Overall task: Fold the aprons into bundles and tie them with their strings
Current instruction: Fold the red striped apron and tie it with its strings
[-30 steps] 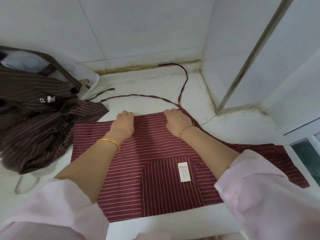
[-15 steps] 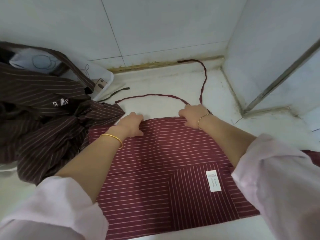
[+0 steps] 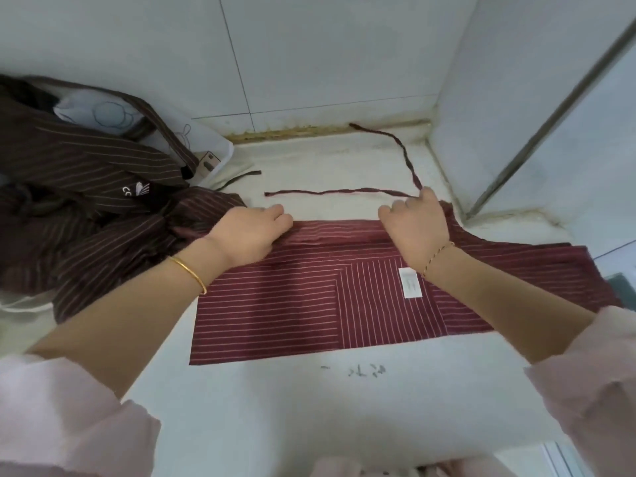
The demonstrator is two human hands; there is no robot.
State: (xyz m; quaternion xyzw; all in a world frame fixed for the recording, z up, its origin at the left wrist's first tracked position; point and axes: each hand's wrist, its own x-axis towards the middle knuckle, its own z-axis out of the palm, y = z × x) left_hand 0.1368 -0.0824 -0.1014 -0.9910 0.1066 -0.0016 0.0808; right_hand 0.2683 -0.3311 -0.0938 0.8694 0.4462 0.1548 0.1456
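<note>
Red apron (image 3: 309,304) lies flat on the table (image 3: 344,407), pocket and white label (image 3: 410,283) facing up, its right end running off toward the frame edge. Left hand (image 3: 247,232) and right hand (image 3: 413,228) both sit on the far edge, fingers curled down over the hem, where a low ridge of cloth is raised. They look to be pinching it for a fold or roll toward the person, though blur keeps me from ruling out a plain press. Two strings (image 3: 344,192) trail loose from the corner by the right hand, one along the table, one toward the wall (image 3: 309,63). Progress, by my reading: early — this apron is not yet a bundle and its strings are untied. The brown aprons (image 3: 86,201) heaped at left are unfolded too. Room: bare table in front of the near hem, good for rolling that way. The brown heap touches or overlaps the apron's far left corner. Walls close behind and at right — little room there for the strings.
</note>
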